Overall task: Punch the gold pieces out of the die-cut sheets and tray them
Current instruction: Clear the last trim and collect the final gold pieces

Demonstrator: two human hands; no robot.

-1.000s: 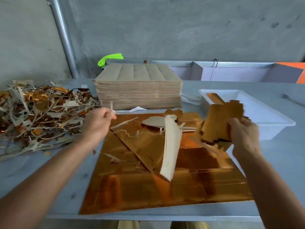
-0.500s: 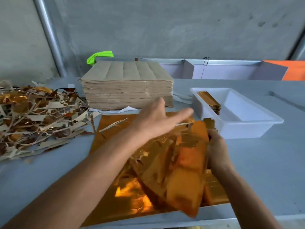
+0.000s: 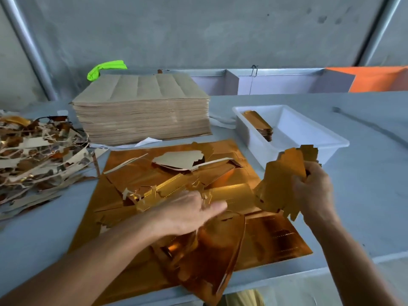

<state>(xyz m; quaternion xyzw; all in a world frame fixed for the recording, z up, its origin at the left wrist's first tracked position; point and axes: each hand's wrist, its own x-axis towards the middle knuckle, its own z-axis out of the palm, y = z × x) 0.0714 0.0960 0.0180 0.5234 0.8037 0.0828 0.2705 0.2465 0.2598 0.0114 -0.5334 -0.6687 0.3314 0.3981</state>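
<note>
So my right hand [image 3: 313,191] is clutching a wad of punched gold pieces [image 3: 284,180] just in front of the white tray [image 3: 326,140], while my left hand [image 3: 189,212] lies flat, fingers loose, on the gold die-cut sheet [image 3: 154,188] left of it.

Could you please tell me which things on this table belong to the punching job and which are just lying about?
Job: gold sheet on the table; punched gold pieces in right hand; left hand; white tray; brown sheet stack; scrap pile.
Lying about: green object; orange panel.

Right hand [image 3: 313,191] grips gold pieces [image 3: 284,173]; left hand [image 3: 189,213] rests on the sheet [image 3: 276,237].
</note>
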